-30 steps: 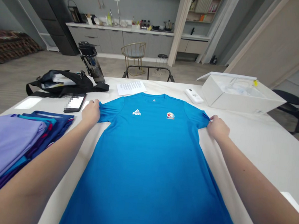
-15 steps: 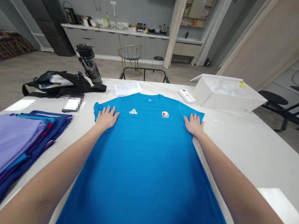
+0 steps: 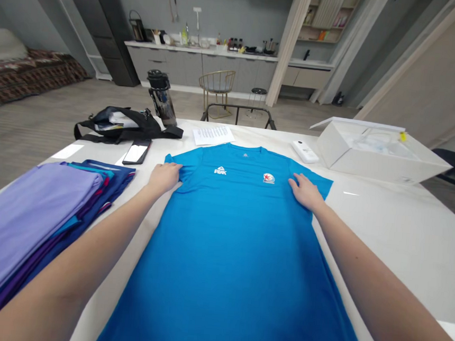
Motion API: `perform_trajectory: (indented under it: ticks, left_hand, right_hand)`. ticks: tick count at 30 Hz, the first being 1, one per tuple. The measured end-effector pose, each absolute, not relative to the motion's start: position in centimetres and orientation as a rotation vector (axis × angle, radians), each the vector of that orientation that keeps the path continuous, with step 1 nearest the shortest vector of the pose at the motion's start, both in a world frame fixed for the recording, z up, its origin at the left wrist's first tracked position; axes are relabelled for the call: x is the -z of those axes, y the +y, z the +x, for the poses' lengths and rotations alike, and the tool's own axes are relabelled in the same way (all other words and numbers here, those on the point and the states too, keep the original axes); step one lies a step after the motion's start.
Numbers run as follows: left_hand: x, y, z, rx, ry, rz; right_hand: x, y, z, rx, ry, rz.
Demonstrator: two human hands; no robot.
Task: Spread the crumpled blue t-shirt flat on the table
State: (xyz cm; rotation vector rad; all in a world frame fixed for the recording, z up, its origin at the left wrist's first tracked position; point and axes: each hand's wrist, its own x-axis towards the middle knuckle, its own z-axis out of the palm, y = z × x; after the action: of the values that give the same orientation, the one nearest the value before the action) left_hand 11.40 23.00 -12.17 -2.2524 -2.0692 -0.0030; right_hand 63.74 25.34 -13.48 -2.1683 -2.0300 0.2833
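A bright blue T-shirt (image 3: 237, 245) lies flat, front up, on the white table (image 3: 397, 233), collar away from me. My left hand (image 3: 165, 176) rests on the shirt's left sleeve near the shoulder, fingers laid on the cloth and slightly curved. On the right shoulder, just inside the sleeve, my right hand (image 3: 306, 192) lies flat with fingers spread. Neither hand has cloth pinched in it.
A stack of folded purple and blue garments (image 3: 36, 217) sits at my left. Behind it are a phone (image 3: 136, 153), a black bag (image 3: 123, 124) and a water bottle (image 3: 162, 98). A printed sheet (image 3: 213, 135), a white remote-like device (image 3: 304, 152) and an open white box (image 3: 376, 151) stand at the far side.
One second ago both hands pinched the sleeve ends and held them out. They let go and moved inward to lie flat on the shoulders; the left has since shifted onto the sleeve.
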Motion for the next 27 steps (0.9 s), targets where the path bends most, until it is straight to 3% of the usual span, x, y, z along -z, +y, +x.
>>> perform_trajectory:
  ticks: [4, 8, 12, 16, 18, 22, 27]
  left_hand:
    - [12.4, 21.5, 10.3, 0.178, -2.361, -1.94]
    - [12.4, 21.0, 9.6, 0.475, -2.702, -1.842]
    - [12.0, 20.8, 10.0, 0.932, -2.838, -1.844]
    - [11.5, 19.4, 10.2, 1.362, -2.654, -1.735]
    - [11.5, 18.3, 10.0, 1.276, -2.597, -1.772]
    - [11.3, 16.7, 10.0, 0.762, -2.548, -1.875]
    - [10.4, 17.6, 12.9, 0.58, -1.838, -2.343]
  right_hand:
    - [13.7, 24.0, 61.3, -0.125, -2.033, -2.258]
    - [12.5, 23.3, 56.4, 0.144, -2.093, -2.058]
    - [10.9, 22.3, 47.4, -0.05, -2.244, -1.745]
    - [10.8, 20.1, 39.0, -0.235, -2.39, -1.466]
    - [11.2, 19.0, 36.6, -0.27, -2.433, -1.429]
    - [12.3, 17.6, 35.5, -0.356, -2.504, -1.49]
    - [12.8, 18.4, 39.6, -0.279, -2.4, -1.612]
